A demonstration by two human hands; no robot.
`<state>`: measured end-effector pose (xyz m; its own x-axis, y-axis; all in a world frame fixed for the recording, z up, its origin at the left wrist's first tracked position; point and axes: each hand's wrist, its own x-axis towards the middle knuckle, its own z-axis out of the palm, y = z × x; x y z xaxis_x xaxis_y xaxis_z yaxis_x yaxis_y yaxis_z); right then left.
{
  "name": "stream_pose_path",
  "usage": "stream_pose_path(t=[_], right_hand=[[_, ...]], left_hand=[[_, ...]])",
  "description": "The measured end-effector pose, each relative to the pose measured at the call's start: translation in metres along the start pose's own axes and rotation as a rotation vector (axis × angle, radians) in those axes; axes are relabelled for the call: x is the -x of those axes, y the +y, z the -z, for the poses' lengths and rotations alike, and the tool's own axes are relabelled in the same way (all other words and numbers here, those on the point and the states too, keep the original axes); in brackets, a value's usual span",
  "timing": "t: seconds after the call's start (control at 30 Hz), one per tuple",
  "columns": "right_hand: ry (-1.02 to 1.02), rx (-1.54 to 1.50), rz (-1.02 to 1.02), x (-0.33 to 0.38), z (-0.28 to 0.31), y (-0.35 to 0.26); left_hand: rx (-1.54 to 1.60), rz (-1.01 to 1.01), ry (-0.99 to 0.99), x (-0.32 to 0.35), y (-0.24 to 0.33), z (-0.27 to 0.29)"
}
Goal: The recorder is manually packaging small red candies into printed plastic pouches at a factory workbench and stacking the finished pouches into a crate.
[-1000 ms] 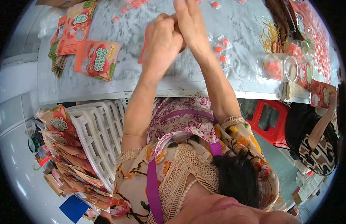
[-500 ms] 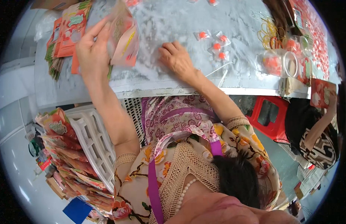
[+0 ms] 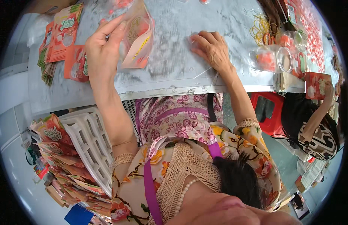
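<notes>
A pink and orange pouch with a clear window [image 3: 137, 42] is pinched by its edge between the thumb and fingers of my left hand [image 3: 103, 47]. It is held up over the table, with some red showing through the window. My right hand [image 3: 211, 48] is cupped palm down on the tabletop, fingers curled over small wrapped candies. Only a bit of clear wrapper shows by its fingertips; the hand hides the rest.
Stacked flat pouches [image 3: 65, 32] and a loose pouch [image 3: 77, 63] lie left on the table [image 3: 166, 75]. Right are a clear jar of red candies [image 3: 267, 60] and yellow rubber bands [image 3: 263, 30]. A crate [image 3: 89, 142] stands below left; another person's hand [image 3: 328, 89] holds a pouch.
My right hand has moved right and now covers the wrapped red candies that lay in the open. The left hand still holds the pouch, now a little farther right.
</notes>
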<state>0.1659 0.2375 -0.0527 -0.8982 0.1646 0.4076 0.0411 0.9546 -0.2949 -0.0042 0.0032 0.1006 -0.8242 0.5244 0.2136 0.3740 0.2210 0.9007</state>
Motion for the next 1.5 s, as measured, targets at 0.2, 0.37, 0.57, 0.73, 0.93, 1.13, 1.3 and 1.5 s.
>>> stream_pose_path(t=[0.2, 0.37, 0.57, 0.73, 0.93, 1.13, 1.3, 1.5], right_hand=[[0.144, -0.038, -0.068, -0.02, -0.02, 0.004], [0.232, -0.278, -0.381, -0.022, -0.023, 0.006], [0.821, -1.385, -0.631, -0.092, 0.075, -0.044], [0.963, -1.665, -0.341, -0.128, 0.098, -0.089], [0.549, -1.537, -0.427, -0.11, 0.094, -0.097], [0.681, -1.395, -0.391, -0.111, 0.078, -0.088], [0.713, -1.468, -0.475, -0.113, 0.088, -0.094], [0.475, -0.958, -0.287, -0.096, 0.107, -0.09]], left_hand=[[0.078, -0.072, -0.008, 0.0, 0.005, -0.018], [0.084, 0.012, -0.056, 0.0, 0.006, -0.027], [-0.091, -0.192, -0.014, -0.003, 0.017, -0.058], [-0.118, -0.108, -0.073, -0.003, 0.04, -0.083], [-0.052, 0.085, -0.117, -0.002, 0.053, -0.082], [-0.02, 0.186, -0.144, -0.005, 0.055, -0.082], [-0.034, 0.031, -0.134, -0.009, 0.043, -0.088], [0.102, 0.18, -0.15, -0.013, 0.045, -0.068]])
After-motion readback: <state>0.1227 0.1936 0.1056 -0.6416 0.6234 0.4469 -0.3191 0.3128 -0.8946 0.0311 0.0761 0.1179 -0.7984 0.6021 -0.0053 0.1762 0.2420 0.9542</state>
